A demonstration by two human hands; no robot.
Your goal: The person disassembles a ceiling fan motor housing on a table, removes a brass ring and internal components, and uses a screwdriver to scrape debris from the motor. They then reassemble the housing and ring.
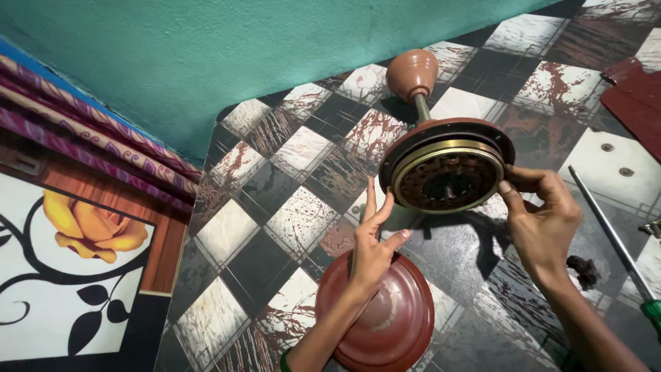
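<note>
A brown ceiling-fan motor (446, 172) stands tilted on its edge on the checkered floor, its open underside with a brass ring facing me. Its down rod and cup-shaped canopy (412, 74) point away toward the wall. My left hand (375, 241) touches the motor's lower left rim with spread fingers. My right hand (540, 217) grips the right rim between thumb and fingers. A round reddish-brown cover dish (399, 324) lies flat on the floor beneath my left forearm.
A long screwdriver with a green handle (616, 241) lies at the right. Red-brown fan blades (633, 93) sit at the upper right, with small screws (616, 160) on the tiles. A teal wall (241, 48) is behind; a folded mat and a flower-patterned panel (76, 248) are at left.
</note>
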